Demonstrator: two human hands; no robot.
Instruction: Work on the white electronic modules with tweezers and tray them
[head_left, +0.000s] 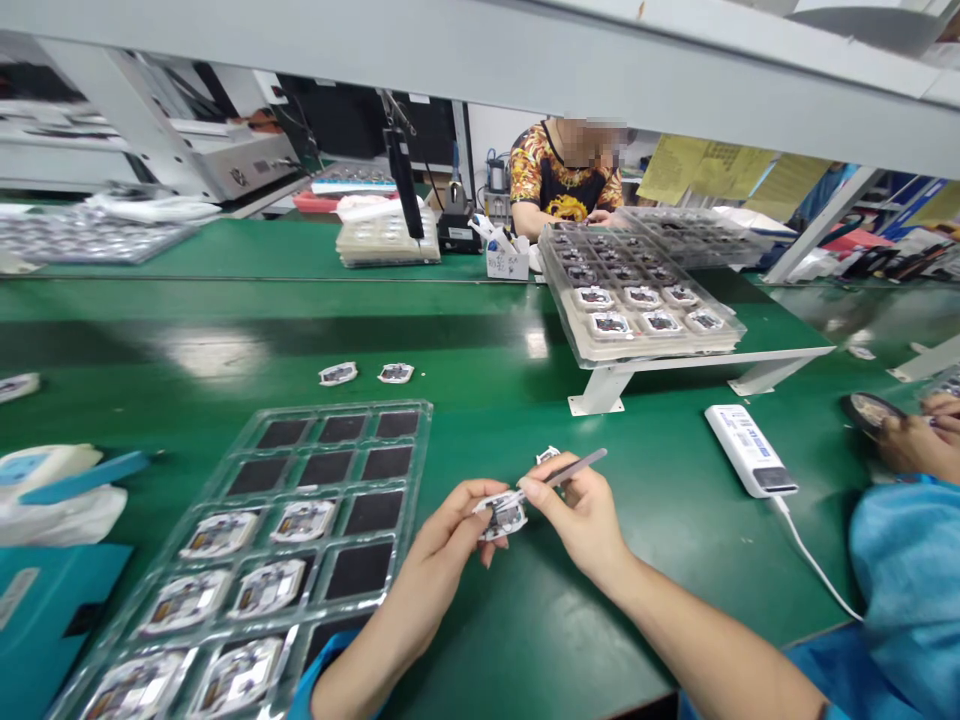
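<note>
Between thumb and fingers, my left hand (459,525) grips a small white-framed electronic module (508,514) above the green bench. My right hand (581,510) is closed around metal tweezers (574,470), whose tip end points down at the module; whether the tips touch it I cannot tell. Just behind my right hand, another white part (547,455) lies on the bench, partly hidden. To the left of my left hand is a clear plastic tray (424,440). Several similar modules (268,585) sit in its nearer pockets, while dark pads show in the others.
Two loose modules (396,373) lie beyond the tray. At the back right, stacked filled trays (652,345) rest on a raised green shelf. A white cabled device (750,450) lies to the right. A black electric screwdriver (403,180) hangs ahead. Co-workers sit opposite and at right.
</note>
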